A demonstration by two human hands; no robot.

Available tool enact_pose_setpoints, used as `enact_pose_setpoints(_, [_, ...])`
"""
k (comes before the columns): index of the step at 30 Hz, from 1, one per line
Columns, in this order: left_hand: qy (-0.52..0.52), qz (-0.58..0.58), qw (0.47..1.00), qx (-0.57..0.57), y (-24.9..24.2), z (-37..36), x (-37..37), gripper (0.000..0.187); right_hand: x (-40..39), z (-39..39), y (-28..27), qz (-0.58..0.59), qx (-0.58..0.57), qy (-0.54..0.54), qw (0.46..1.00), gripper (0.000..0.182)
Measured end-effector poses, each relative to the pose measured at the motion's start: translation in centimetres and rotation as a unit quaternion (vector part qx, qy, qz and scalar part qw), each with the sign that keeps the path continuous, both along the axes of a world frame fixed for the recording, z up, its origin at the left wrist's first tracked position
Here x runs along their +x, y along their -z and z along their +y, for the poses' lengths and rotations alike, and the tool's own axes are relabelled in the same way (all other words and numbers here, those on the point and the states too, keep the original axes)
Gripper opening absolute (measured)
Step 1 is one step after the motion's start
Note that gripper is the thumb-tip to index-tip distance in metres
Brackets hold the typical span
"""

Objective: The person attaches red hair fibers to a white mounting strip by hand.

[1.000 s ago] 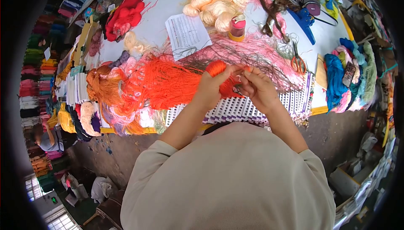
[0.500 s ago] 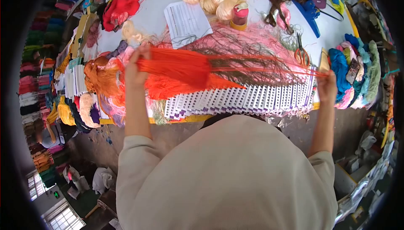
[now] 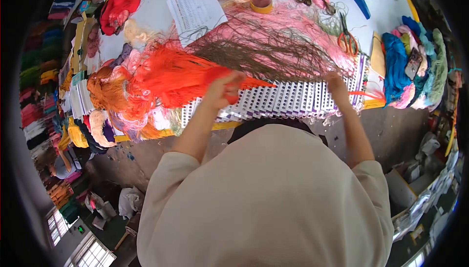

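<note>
Left hand clenches orange yarn bundle mid-frame to anchor it; right hand pinches a pulled strand over the card rack.

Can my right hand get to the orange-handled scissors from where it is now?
Probably yes. The right hand sits at the card row's edge, and the scissors lie just beyond it on the table, with only loose pink and brown threads between.

Your view: bright, even light on table, soft shadows only. Heavy fisheye bend, black vignette at corners. Your hands smear with motion blur; edges soft.
</note>
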State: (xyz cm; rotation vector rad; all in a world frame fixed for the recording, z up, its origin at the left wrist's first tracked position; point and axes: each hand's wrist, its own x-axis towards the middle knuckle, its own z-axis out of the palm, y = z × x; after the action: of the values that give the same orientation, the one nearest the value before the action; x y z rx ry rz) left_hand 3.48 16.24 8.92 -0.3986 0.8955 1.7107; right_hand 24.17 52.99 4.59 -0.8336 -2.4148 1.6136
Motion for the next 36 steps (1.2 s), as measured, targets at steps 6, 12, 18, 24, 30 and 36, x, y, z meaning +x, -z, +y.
enact_pose_setpoints(6, [0.206, 0.207, 0.898, -0.328, 6.0, 10.2, 6.0, 0.027, -5.7, -8.1, 1.1, -0.12, -0.01, -0.209, 0.971, 0.014])
enact_pose_setpoints(12, [0.213, 0.208, 0.9, -0.319, 7.5, 12.6, 7.6, 0.025, -5.4, -7.7, 4.1, -0.127, 0.042, -0.269, 0.954, 0.015])
enact_pose_setpoints(18, [0.118, 0.116, 0.96, -0.225, 8.5, 12.5, 8.1, 0.02, -6.0, -6.9, 3.2, -0.14, -0.051, -0.246, 0.958, 0.015])
enact_pose_setpoints(24, [0.168, 0.156, 0.945, -0.231, 8.5, 12.8, 7.9, 0.018, -6.4, -6.4, 2.4, -0.183, -0.135, -0.263, 0.938, 0.016])
enact_pose_setpoints(30, [0.132, 0.261, 0.911, -0.291, 8.2, 11.0, 6.6, 0.025, -6.1, -6.5, 2.9, -0.176, -0.132, -0.247, 0.944, 0.016])
enact_pose_setpoints(36, [0.007, 0.061, 0.992, -0.112, 5.2, 10.5, 6.5, 0.012, -5.9, -6.8, 3.6, -0.169, -0.102, -0.251, 0.948, 0.02])
